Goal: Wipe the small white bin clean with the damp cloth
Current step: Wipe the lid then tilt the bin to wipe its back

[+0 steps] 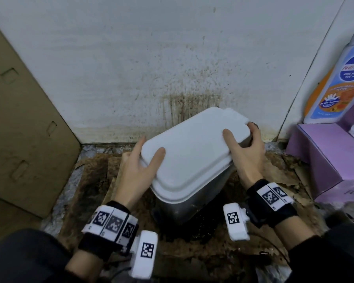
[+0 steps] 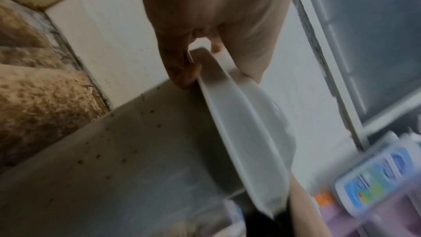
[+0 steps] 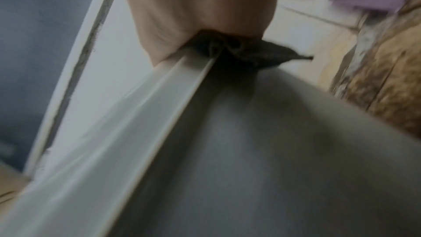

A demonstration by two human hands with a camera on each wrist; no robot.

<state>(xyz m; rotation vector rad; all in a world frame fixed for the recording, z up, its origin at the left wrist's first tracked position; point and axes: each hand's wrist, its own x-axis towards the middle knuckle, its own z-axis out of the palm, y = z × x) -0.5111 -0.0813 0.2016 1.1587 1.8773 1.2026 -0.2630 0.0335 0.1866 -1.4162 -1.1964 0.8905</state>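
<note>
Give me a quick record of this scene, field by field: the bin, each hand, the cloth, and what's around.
bin: small white bin, lid shut, tilted
left hand: left hand grips the lid's left edge
right hand: right hand grips the right edge, dark cloth bunched under its fingers
wall: stained wall behind the bin
right side: purple box, bottle
left side: cardboard

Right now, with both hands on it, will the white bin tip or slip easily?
The white bin already leans, so it probably tips easily. Its smooth lid looks slippery. The left hand and right hand lift it readily, so it is likely light.
</note>
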